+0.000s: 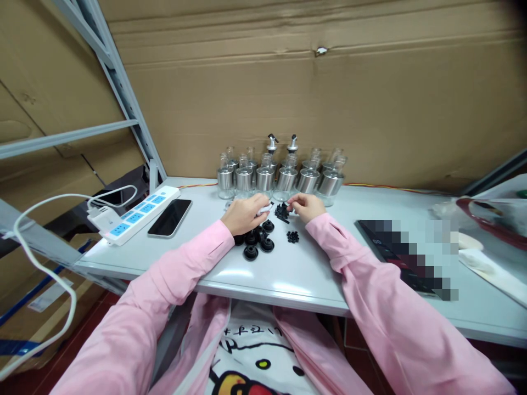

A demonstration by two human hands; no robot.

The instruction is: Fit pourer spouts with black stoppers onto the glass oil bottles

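Closed around a small silvery-white piece with a dark tip [265, 208], my left hand [244, 215] is just above the table, left of centre. The fingers of my right hand [309, 207] are pinched together at the edge of a pile of small black parts [282, 212]; whatever is between them is too small to make out. Black round stoppers [251, 252] lie in a group below my left hand, partly hidden by it. Nearer the front is a cluster of tiny black pieces [292, 237].
Behind my hands stand rows of glass bottles with metal bands [265, 179]; two carry pourer spouts [292, 144]. A phone [170, 218] and a power strip [142, 215] with a white cable lie left. On the right are a dark flat item [382, 241], partly blurred, and plastic bags [498, 211].
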